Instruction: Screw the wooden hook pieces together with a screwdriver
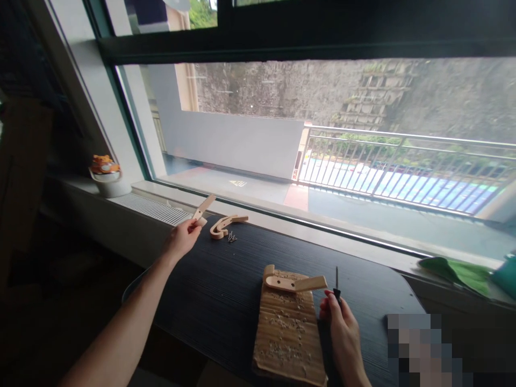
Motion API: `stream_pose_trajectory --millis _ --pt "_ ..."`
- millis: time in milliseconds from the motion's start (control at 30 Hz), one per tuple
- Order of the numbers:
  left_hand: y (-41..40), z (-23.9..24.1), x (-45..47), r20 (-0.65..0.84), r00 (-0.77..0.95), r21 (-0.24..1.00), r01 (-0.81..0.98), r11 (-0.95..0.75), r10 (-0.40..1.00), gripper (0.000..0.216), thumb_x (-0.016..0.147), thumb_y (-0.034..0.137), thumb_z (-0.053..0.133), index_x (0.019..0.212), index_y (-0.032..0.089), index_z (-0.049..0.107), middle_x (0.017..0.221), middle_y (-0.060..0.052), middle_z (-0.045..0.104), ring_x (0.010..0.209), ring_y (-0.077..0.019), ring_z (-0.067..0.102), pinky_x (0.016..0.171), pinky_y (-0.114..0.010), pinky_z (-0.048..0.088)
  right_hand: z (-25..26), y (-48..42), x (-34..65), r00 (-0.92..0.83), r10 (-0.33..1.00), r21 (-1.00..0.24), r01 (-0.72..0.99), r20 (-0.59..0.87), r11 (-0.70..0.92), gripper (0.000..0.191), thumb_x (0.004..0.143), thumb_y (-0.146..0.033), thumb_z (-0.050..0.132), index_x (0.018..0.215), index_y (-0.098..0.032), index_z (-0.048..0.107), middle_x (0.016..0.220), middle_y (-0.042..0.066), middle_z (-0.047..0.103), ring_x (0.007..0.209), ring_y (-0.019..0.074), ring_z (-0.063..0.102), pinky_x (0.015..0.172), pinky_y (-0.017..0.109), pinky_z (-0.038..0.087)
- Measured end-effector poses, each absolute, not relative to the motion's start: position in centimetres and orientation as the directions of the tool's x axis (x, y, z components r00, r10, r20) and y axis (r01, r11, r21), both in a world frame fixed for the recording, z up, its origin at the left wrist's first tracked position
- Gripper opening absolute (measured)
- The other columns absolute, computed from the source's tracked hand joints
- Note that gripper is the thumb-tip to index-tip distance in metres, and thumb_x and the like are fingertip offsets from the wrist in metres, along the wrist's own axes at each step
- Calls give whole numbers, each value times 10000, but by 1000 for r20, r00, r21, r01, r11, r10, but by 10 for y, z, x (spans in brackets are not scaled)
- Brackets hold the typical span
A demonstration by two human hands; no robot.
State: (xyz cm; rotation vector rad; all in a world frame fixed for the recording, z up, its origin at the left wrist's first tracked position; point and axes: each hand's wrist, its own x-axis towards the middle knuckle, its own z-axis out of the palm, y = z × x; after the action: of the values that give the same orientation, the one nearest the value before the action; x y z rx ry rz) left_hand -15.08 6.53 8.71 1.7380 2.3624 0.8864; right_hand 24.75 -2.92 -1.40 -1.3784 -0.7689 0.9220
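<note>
In the head view, the left arm stretches long and nearly straight, away to the far left of the ribbed board [288, 333]. The left hand [183, 237] is lifted just above the table [209, 290], with its wrist level. Its fingertips are pinched together on the lower end of a wooden strip [204, 207]. The strip is flat, pale and smooth, and it tilts up and to the right above the hand.

The right hand [342, 336] lies at the board's right edge, with the forearm coming up from the bottom of the picture. Its fingers are curled closed around the dark handle of a slim tool [337, 284]. The tool's thin dark shaft stands upright beside the board's far right corner.

The board is tan and grooved lengthwise like corrugated card, and it is speckled with small crumbs or shavings. A wooden hook [294, 282] lies across the board's far end. It is light and rounded, with a flat arm pointing right toward the tool.

Beyond the board and to its left, just right of the left hand, lie curved wooden pieces [226, 224] of the same pale wood. A few small dark screws [231, 238] are touching or just beside them. The table is black with a fine streaked grain.

Far left of the board, a white cup [108, 185] holding an orange figure stands on the sill.
</note>
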Motion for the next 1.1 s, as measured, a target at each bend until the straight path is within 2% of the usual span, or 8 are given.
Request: stream_pose_trajectory --millis 167,233,333,433,567,733,933,1100 --pt "0 108 -105 345 -227 694 715 -85 911 453 774 595 541 968 190 598 841 -26 684 777 -187 660 689 -259 536 2 -31 242 469 878 -951 -302 -97 56 456 669 -555 685 889 -165 595 514 -102 364 459 65 279 431 215 259" --pt "-25 112 -85 304 -126 801 571 -181 944 453 712 606 604 884 187 631 778 -23 680 683 -177 637 638 -258 536 7 -35 244 472 871 -945 -326 -136 29 434 687 -545 664 884 -166 587 513 -105 340 444 58 247 409 206 203" --pt "-48 106 -62 249 0 853 473 -219 969 421 716 582 629 913 211 660 791 -7 693 660 -161 633 610 -221 530 14 -47 251 479 864 -944 -331 -155 14 420 732 -556 610 894 -171 576 519 -99 348 439 60 255 405 202 192" --pt "-55 88 -48 226 84 835 497 -237 970 376 772 551 602 938 218 662 801 3 696 696 -157 648 633 -196 529 18 -62 260 465 877 -954 -300 -126 22 389 737 -522 632 912 -184 553 553 -84 425 471 71 340 443 207 285" --pt "-58 64 -37 269 153 761 572 -307 951 338 804 518 589 958 227 664 853 7 718 764 -166 670 656 -186 534 19 -80 268 433 897 -976 -216 -94 1 303 695 -359 685 904 -199 534 693 -37 579 573 99 470 574 239 409" --pt "-65 49 -28 337 238 683 604 -410 911 282 823 464 589 984 243 658 886 17 729 807 -157 694 698 -164 539 22 -96 266 349 934 -990 -137 -80 -33 252 698 -308 695 892 -191 584 755 -26 573 587 89 442 559 225 388" --pt "-62 42 -17 391 317 645 576 -503 864 225 847 441 577 963 267 658 857 26 736 763 -136 708 658 -137 545 32 -100 255 211 972 -994 -49 -103 -95 426 774 -427 663 1139 -217 608 723 -52 475 554 70 382 506 202 336" --pt "-53 36 -14 466 281 611 583 -535 839 238 842 489 576 966 305 663 861 26 742 740 -135 717 654 -136 560 37 -88 251 174 985 -976 213 -10 -48 237 795 -388 644 914 -183 648 751 -6 568 689 118 511 631 207 434"
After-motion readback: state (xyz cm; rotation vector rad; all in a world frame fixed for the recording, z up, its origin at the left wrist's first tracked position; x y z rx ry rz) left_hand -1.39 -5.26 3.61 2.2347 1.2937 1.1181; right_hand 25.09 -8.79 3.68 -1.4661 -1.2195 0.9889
